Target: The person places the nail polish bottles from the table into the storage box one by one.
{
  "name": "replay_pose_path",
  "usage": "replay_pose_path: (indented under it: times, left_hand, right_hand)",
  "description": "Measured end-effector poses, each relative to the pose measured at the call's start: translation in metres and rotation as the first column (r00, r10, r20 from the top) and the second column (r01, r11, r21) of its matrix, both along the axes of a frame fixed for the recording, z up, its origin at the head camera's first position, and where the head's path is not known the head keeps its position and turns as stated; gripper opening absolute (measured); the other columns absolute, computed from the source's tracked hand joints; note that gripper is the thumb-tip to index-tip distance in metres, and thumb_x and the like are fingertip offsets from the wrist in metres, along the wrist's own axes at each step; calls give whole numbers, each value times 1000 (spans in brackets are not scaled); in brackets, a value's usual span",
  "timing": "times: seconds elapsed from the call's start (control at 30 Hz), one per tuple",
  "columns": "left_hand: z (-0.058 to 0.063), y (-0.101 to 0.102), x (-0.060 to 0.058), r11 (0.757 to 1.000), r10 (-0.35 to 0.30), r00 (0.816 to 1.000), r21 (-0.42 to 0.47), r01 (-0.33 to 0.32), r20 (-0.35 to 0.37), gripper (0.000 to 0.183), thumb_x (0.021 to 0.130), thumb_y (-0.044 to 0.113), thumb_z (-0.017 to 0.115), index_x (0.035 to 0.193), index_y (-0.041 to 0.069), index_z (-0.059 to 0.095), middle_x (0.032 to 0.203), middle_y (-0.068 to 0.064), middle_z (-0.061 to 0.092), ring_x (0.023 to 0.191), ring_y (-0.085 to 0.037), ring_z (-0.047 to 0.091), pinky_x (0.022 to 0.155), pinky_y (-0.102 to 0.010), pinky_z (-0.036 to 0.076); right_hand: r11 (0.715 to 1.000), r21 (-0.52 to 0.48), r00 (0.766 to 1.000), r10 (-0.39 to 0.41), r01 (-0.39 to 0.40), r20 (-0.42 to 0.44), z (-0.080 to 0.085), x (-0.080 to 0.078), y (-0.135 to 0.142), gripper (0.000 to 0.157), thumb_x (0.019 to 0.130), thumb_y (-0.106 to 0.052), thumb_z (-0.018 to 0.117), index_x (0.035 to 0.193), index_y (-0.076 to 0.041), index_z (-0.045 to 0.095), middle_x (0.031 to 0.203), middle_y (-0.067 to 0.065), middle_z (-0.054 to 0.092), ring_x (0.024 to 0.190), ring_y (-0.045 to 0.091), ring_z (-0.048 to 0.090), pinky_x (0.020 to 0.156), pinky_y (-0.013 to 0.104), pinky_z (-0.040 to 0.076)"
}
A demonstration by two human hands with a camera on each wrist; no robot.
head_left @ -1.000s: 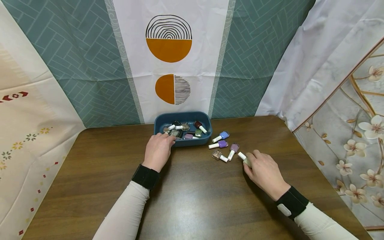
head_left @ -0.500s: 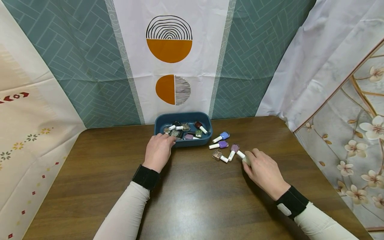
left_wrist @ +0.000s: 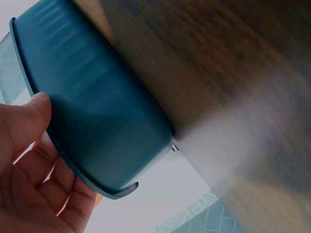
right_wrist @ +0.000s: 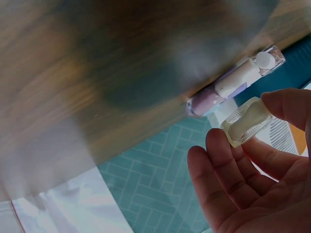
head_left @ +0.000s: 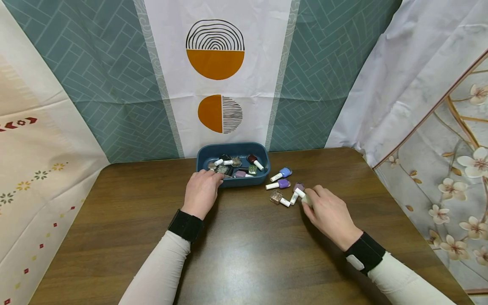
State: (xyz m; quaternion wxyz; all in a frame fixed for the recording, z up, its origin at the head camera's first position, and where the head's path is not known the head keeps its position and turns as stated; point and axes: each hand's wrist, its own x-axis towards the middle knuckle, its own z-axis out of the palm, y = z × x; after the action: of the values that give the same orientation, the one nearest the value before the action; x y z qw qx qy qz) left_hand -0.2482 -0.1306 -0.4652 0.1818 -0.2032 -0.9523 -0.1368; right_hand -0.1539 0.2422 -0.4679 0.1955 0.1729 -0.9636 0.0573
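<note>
My left hand [head_left: 201, 190] grips the near left rim of a dark blue plastic bin [head_left: 244, 182]; its thumb lies on the outer wall in the left wrist view. Inside the bin are several nail polish bottles. My right hand [head_left: 328, 215] pinches a pale, clear nail polish bottle [right_wrist: 247, 121] between thumb and fingers, its white cap [head_left: 300, 192] pointing toward the bin. Just beyond it lies a mauve nail polish [head_left: 299, 186], partly covered in the head view. Close by are a glittery brown bottle [head_left: 275, 196], a violet one [head_left: 284, 183] and a blue one [head_left: 285, 172].
The bin stands at the far edge of a brown wooden table [head_left: 236, 254], against a hanging cloth [head_left: 251, 127] with orange and black shapes. White flowered fabric [head_left: 450, 203] hangs on the right, and a cream patterned cloth [head_left: 34, 169] on the left.
My right hand has moved left with the pale nail polish, whose cap now overlaps the mauve bottle in view. My left hand has stayed on the bin's rim.
</note>
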Motion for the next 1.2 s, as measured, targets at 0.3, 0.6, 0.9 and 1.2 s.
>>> replay_pose_path:
  times: [0.3,0.6,0.9,1.2]
  left_hand:
    - [0,0,0,1000,-4,1000,5,4,1,15,103,12,80,117,9,85,102,-8,81,91,-29,68,90,-46,56]
    - [1,1,0,1000,5,1000,2,-5,17,17,104,15,80,119,10,85,104,-8,81,91,-28,67,90,-45,56]
    - [0,0,-1,1000,10,1000,-3,-10,16,16,104,15,79,119,10,85,102,-8,81,92,-28,67,91,-45,56]
    - [0,0,-1,1000,11,1000,-9,-11,22,17,103,13,80,120,10,85,104,-8,81,92,-28,67,91,-44,56]
  right_hand:
    - [999,-11,999,34,-35,-33,4,-8,-10,37,94,-17,87,124,2,75,102,13,68,82,25,63,64,43,59]
    - [997,-6,997,70,-71,-36,11,-18,-21,36,96,-17,85,122,4,74,105,15,69,86,28,65,68,45,62]
    - [995,16,993,104,-103,-58,22,-33,-34,34,98,-19,84,120,4,73,103,14,67,84,27,65,67,43,61]
    - [991,29,987,136,-134,-85,34,-50,-48,25,101,-19,80,113,2,72,99,12,64,82,28,63,65,43,60]
